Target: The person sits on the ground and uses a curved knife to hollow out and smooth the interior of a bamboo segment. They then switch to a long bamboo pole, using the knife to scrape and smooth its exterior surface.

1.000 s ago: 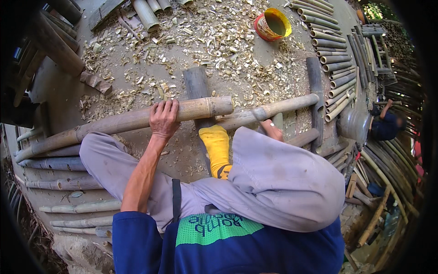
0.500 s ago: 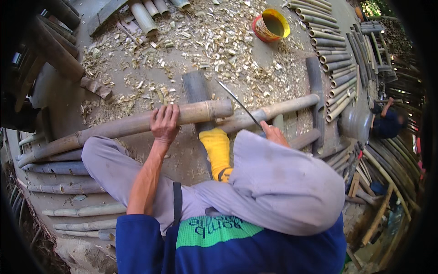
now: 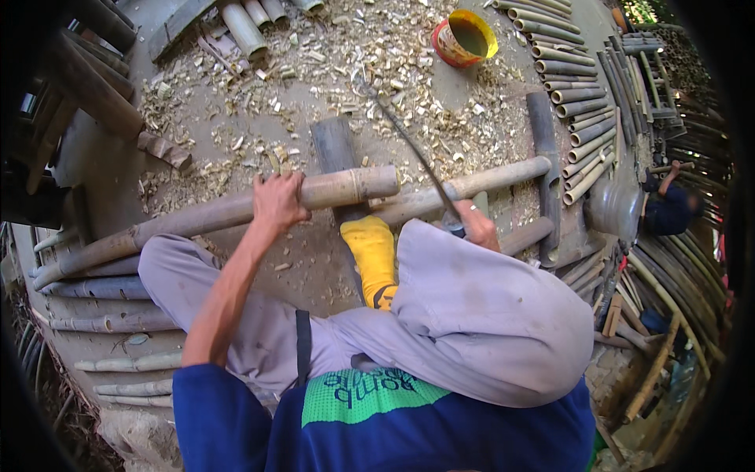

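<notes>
From my end, I have the left grip (image 3: pixel 277 199) clasped over the pole (image 3: pixel 197 216), which lies to the left and crosses over the dark beam (image 3: pixel 332 145) just beyond the yellow sock (image 3: pixel 370 248). My right grip (image 3: pixel 476 226) is closed around the near end of the blade (image 3: pixel 410 143), which points outward past the pole's end. I judge this step as steadying the pole for a stroke; the next move calls for a firm hold, left grip clear of the edge

Left hand (image 3: pixel 279 200) curled, right hand (image 3: pixel 476 226) apparently clenched
</notes>
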The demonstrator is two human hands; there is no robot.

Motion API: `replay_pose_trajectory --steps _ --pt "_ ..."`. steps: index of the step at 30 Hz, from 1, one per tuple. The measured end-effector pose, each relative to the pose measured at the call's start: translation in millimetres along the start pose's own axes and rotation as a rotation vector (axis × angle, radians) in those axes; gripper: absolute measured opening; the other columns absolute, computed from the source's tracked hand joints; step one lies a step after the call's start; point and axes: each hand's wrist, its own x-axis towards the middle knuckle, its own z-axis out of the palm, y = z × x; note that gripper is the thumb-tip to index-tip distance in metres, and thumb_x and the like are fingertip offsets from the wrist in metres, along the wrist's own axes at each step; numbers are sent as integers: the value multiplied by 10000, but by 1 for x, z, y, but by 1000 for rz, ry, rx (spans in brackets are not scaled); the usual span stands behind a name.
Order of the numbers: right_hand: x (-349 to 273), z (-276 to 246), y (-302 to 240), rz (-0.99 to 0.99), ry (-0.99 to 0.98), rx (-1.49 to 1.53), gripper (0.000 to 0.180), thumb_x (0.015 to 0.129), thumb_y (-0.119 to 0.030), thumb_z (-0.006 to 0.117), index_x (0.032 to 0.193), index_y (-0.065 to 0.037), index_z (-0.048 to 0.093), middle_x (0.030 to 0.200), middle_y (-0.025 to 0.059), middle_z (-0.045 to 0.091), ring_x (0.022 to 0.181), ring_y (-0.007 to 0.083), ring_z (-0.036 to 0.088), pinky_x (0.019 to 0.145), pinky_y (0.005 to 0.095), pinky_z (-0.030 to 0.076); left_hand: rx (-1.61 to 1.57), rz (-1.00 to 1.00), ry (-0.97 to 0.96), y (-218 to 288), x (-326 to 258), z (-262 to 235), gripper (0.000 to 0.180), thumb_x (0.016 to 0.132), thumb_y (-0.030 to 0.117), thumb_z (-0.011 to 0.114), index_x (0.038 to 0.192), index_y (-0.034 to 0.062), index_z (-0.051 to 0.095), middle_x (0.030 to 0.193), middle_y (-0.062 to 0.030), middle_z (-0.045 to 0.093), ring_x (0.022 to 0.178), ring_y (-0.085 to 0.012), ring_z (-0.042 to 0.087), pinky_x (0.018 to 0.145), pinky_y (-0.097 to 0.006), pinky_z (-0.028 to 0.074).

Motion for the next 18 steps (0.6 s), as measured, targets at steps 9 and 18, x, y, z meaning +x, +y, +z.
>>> replay_pose_trajectory --steps 9,18 --pt "-6 9 33 194 -235 -115 455 800 -270 681 1121 10 520 849 244 597 765 422 606 659 473 489 20 44 71 -3 0 21 674 448 270 834 1046 123 561 940 -48 608 928 -219 601 844 -398 455" --pt "-28 22 39 73 -162 -227 501 810 -284 672 1153 40 503 913 264 597 817 427 603 695 474 489 18 27 159 1 -3 17 589 485 181 777 1040 114 591 942 -36 602 890 -207 591 791 -376 453"
